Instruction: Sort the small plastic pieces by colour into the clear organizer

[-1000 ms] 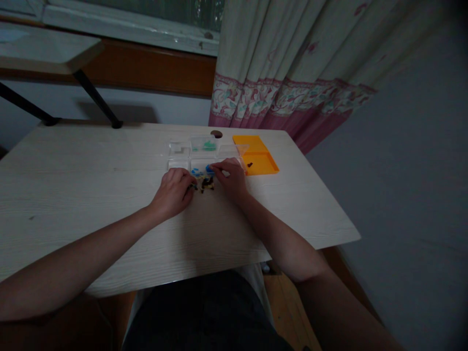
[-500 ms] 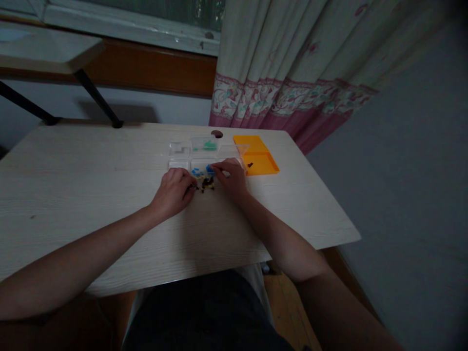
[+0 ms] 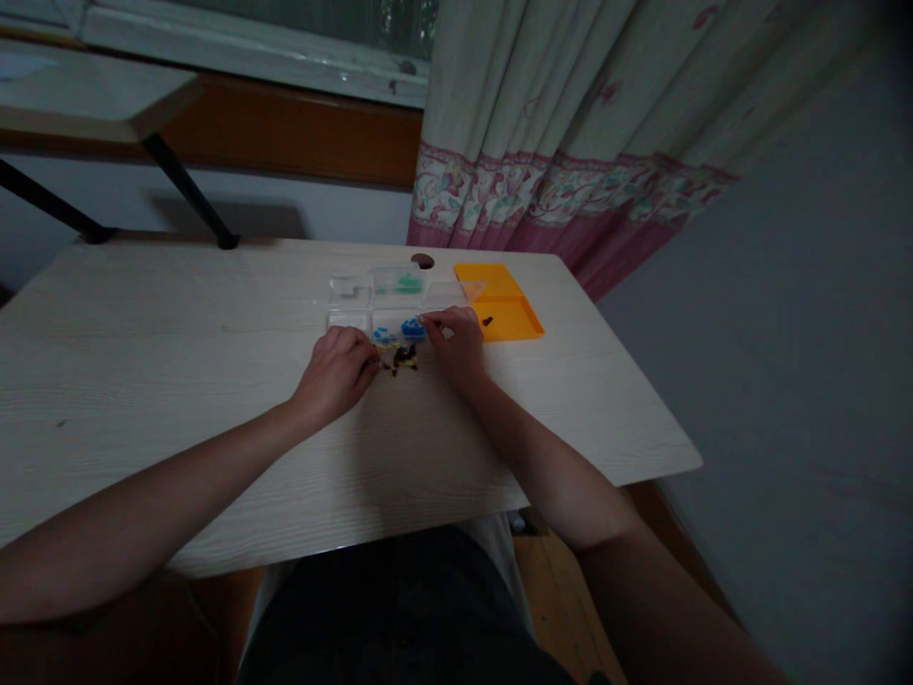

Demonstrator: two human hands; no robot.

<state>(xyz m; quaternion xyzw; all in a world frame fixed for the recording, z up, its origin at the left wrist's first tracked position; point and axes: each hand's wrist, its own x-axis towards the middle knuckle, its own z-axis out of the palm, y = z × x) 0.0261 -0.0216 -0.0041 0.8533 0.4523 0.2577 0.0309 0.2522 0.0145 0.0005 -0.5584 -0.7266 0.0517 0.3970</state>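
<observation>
My left hand (image 3: 343, 369) rests on the table with its fingers curled together beside a loose pile of small dark and yellow pieces (image 3: 406, 357). What its fingertips hold, if anything, is too small to make out. Over the right edge of the small blue pieces (image 3: 413, 328), my right hand (image 3: 455, 341) has thumb and forefinger pinched; anything between them cannot be made out. The blue pieces lie in a front compartment of a clear plastic box (image 3: 349, 321). Small green pieces (image 3: 409, 283) sit in a compartment behind them.
An open orange case (image 3: 510, 328) lies right of the clear box, with a small dark piece (image 3: 488, 322) in it. A round hole (image 3: 423, 262) is near the back edge of the pale wooden table (image 3: 178, 381). A raised shelf (image 3: 92, 95) on black legs stands back left.
My right hand has shifted slightly right, uncovering more of the blue pieces. My left hand has moved very slightly left and stays by the dark and yellow pile.
</observation>
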